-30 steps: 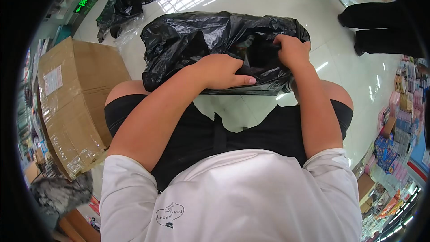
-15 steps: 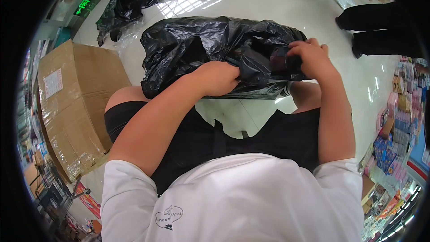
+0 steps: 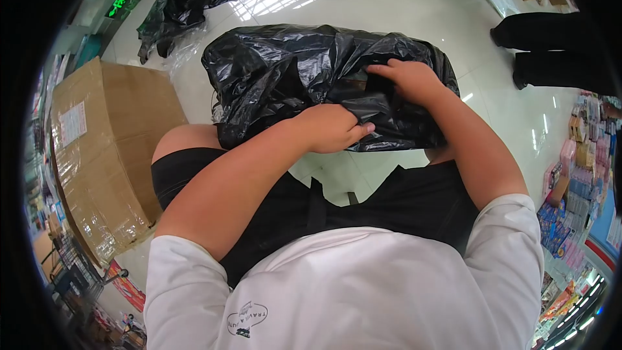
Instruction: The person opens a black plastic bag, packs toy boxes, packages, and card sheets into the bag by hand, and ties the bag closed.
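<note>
A large black plastic bag (image 3: 259, 58), bulky and crumpled, lies on the floor in front of my knees. My left hand (image 3: 334, 128) pinches the bag's near edge around its middle, thumb pointing right. Over the right part of the bag is my right hand (image 3: 408, 81), its fingers stretched left across a gap in the plastic. Something dark shows inside that gap, too shaded to make out. The right fingertips touch the plastic, and the fingers look somewhat apart.
A taped cardboard box (image 3: 139, 100) stands at the left. Another black plastic bag (image 3: 188, 3) lies at the upper left. A person's dark-trousered legs (image 3: 557, 32) are at the upper right. Shelves of packaged goods (image 3: 580, 155) line the right side.
My right hand has moved left over the bag. My left hand has shifted slightly right and down. Plastic now covers more of the bag's near right side.
</note>
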Available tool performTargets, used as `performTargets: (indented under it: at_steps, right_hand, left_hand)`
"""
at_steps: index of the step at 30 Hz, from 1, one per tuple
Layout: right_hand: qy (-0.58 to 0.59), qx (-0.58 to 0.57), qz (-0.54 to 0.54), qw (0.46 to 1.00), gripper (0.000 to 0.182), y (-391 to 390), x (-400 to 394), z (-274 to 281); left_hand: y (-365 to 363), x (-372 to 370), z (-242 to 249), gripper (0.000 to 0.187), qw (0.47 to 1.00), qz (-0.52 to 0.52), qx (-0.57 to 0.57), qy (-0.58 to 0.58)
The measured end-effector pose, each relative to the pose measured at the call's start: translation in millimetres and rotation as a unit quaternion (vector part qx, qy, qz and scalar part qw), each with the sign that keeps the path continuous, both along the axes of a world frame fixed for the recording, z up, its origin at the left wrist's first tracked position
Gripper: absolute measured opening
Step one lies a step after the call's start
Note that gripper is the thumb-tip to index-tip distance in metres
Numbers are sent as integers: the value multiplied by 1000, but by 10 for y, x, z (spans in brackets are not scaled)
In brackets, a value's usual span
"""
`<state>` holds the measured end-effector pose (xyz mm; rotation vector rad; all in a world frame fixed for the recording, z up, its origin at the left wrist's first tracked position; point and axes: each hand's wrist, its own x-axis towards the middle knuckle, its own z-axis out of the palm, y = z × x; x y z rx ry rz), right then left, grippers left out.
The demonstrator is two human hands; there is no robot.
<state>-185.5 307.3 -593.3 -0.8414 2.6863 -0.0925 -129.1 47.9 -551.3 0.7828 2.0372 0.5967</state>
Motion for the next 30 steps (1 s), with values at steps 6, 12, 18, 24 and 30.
performTargets:
  at_steps: [6,12,18,24,30]
  right_hand:
    - [-27,165,-3,986,65,-44,15,-54]
    - [149,133,13,980,56,149,-122,-344]
    - [158,79,51,983,34,109,-143,-388]
    - [156,-20,126,979,14,-121,36,-200]
    - [184,91,174,963,44,109,222,-469]
  left_hand:
    - [40,23,-78,36,999,32,29,-29]
    - [81,21,-172,25,955,146,218,-135]
    - [48,-12,-54,18,957,105,167,-215]
    - [79,-24,-143,34,952,153,162,-212]
    - [120,-29,-182,37,942,217,148,-207]
